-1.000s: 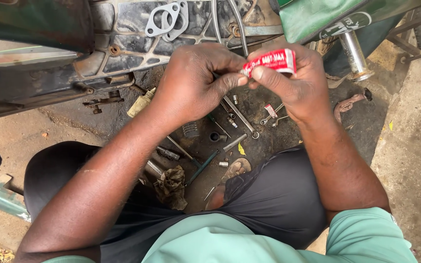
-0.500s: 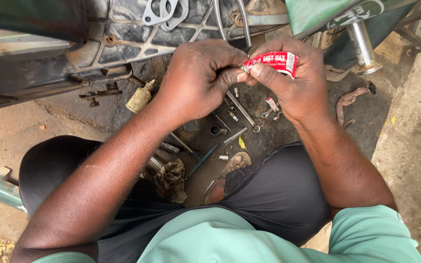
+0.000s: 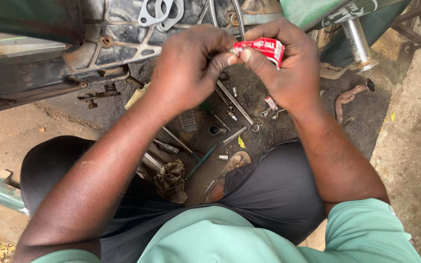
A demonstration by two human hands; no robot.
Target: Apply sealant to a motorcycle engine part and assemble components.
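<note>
Up close, both hands meet over the oily ground — the right hand pinches a small red tube between thumb and fingers, while the left hand closes its fingertips on the tube's near end. Below them lie a long wrench, loose sockets and a greasy rag — all beside a grimy engine casing.
</note>
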